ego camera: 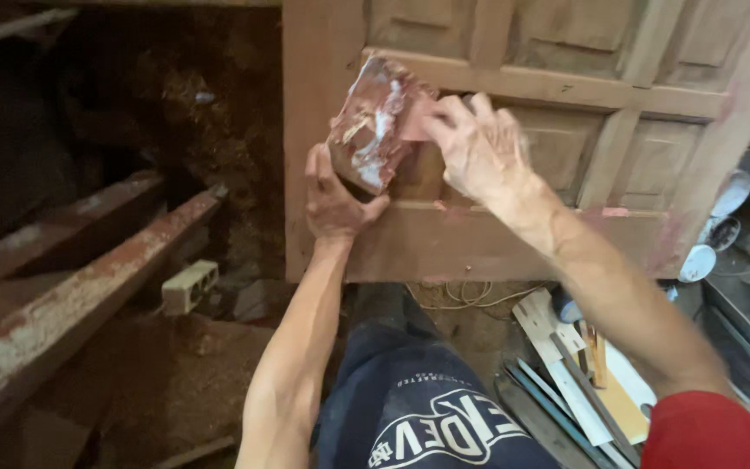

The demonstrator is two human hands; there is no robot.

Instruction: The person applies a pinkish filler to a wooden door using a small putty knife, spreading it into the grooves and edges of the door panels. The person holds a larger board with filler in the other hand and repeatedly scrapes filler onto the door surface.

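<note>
Fingers (327,169) of the left hand (333,201) wrap from below around a rectangular block (373,130), its faces smeared with reddish paste and pale, flaky patches; the grip is closed on the block's lower end. Right hand (477,148) lies flat, fingers spread and slightly bent, its fingertips touching the block's upper right edge and the wood behind. Block held against a carved wooden door panel (566,165), reddish-brown, with raised square fields framed by straight rails, a pink smear along its lower rail. Left of the panel, rusty metal beams (71,287) with peeling paint slope downward; a pale hollow brick (189,285) sits beside them. Loose flat wood strips (579,373) lie at lower right
</note>
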